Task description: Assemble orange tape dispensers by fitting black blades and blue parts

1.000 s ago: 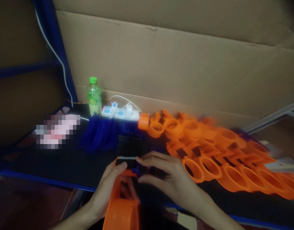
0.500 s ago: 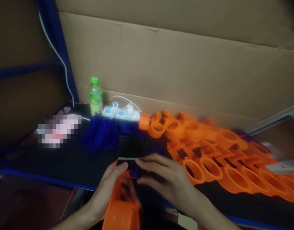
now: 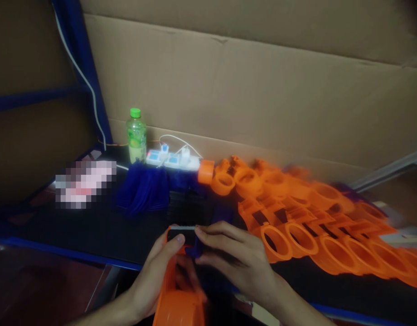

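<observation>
An orange tape dispenser [image 3: 181, 310] is held low in front of me, its serrated metal blade [image 3: 183, 227] facing away from me. My left hand [image 3: 150, 276] wraps round its frame, the thumb pressing on a black plate [image 3: 176, 235] just below the blade. On the right end of the dispenser's head, the fingertips of my right hand [image 3: 239, 251] pinch a dark blue plastic piece [image 3: 193, 250], partly hidden by the fingers. Beyond the hands lie a pile of blue pieces [image 3: 142, 188] and a stack of black pieces [image 3: 184, 206].
Several orange dispenser frames [image 3: 300, 237] crowd the right side of the black tabletop [image 3: 93, 231]. At the back stand a green-capped bottle [image 3: 137, 140] and a white power strip [image 3: 174, 159] with cables. A cardboard wall [image 3: 229, 86] closes off the rear. Something pixelated lies at left.
The dispenser and both hands have shifted slightly right and down in the view. My grip looks the same, with the left thumb still on the black plate.
</observation>
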`<state>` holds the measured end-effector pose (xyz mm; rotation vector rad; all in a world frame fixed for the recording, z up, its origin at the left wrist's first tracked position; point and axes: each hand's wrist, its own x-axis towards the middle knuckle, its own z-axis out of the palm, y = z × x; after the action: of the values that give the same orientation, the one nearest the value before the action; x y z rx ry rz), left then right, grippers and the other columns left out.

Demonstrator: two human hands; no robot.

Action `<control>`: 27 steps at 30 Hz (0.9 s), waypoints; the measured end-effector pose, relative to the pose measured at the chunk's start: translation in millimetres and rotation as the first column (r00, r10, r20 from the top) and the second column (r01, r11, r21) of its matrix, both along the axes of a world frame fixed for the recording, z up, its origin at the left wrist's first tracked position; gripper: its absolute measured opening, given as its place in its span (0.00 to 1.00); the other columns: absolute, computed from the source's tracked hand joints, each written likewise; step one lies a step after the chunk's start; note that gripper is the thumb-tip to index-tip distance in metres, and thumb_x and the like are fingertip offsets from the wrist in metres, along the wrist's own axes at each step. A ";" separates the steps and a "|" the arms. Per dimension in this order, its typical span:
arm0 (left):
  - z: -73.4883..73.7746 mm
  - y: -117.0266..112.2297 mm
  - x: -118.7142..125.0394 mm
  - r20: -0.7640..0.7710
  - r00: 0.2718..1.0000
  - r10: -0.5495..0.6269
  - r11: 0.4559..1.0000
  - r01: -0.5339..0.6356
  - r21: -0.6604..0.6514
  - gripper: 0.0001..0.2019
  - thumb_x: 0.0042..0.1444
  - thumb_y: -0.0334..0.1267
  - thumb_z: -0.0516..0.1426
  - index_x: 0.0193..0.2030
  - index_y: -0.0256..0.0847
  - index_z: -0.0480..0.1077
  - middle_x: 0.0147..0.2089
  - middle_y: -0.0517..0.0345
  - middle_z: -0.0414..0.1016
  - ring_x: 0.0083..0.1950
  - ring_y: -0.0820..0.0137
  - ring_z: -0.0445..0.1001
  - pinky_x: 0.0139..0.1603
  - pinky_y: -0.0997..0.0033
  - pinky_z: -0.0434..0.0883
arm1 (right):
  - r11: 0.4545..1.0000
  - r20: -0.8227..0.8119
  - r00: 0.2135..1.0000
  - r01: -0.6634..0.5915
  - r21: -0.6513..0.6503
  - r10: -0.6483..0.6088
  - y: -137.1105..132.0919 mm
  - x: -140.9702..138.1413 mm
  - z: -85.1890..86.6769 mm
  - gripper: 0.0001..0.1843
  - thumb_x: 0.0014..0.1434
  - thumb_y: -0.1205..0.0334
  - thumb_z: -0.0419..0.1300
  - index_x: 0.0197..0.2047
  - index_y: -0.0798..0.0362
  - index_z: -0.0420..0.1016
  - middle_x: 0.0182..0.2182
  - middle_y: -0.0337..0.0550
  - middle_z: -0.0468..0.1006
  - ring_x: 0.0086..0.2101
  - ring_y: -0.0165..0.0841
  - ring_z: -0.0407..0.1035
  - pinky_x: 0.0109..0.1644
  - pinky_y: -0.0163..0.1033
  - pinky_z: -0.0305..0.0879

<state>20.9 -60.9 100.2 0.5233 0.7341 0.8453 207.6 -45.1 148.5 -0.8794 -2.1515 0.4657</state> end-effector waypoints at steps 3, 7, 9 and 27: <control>-1.1 -1.7 1.0 -0.002 1.000 -0.015 1.000 0.015 0.028 0.22 0.63 0.53 0.53 0.57 0.41 0.60 0.19 0.57 0.77 0.20 0.61 0.79 0.20 0.74 0.68 | 1.000 -0.007 1.000 -0.009 0.021 0.009 -1.8 1.5 -2.8 0.19 0.59 0.67 0.66 0.54 0.50 0.78 0.44 0.47 0.80 0.41 0.31 0.78 0.44 0.31 0.77; -3.1 -3.8 2.5 0.040 0.999 -0.014 0.995 0.010 0.096 0.20 0.63 0.53 0.55 0.54 0.43 0.62 0.21 0.59 0.77 0.19 0.64 0.78 0.20 0.74 0.69 | 1.000 0.050 0.999 0.004 0.009 -0.004 -6.4 4.1 -4.5 0.17 0.63 0.64 0.62 0.55 0.48 0.77 0.44 0.46 0.78 0.39 0.29 0.77 0.40 0.28 0.76; -6.0 -4.3 4.6 0.075 0.997 0.001 0.995 -0.009 0.101 0.18 0.62 0.52 0.56 0.52 0.43 0.65 0.24 0.59 0.79 0.20 0.65 0.78 0.20 0.75 0.69 | 1.000 0.082 0.996 0.014 0.011 -0.015 -9.7 4.6 -4.0 0.16 0.65 0.64 0.60 0.56 0.47 0.76 0.43 0.45 0.77 0.37 0.28 0.76 0.38 0.28 0.76; 8.0 -7.6 13.9 -0.010 0.981 0.196 0.932 -0.183 0.314 0.11 0.58 0.39 0.64 0.46 0.47 0.69 0.51 0.56 0.75 0.49 0.65 0.75 0.48 0.70 0.72 | 0.924 0.154 0.939 0.254 0.287 -0.306 -31.6 4.0 10.0 0.14 0.61 0.69 0.62 0.50 0.50 0.74 0.50 0.45 0.78 0.48 0.35 0.74 0.50 0.38 0.73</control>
<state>34.8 -68.5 108.2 0.7631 0.6990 1.1446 211.7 -76.6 158.6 -1.0957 -2.1506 -0.0565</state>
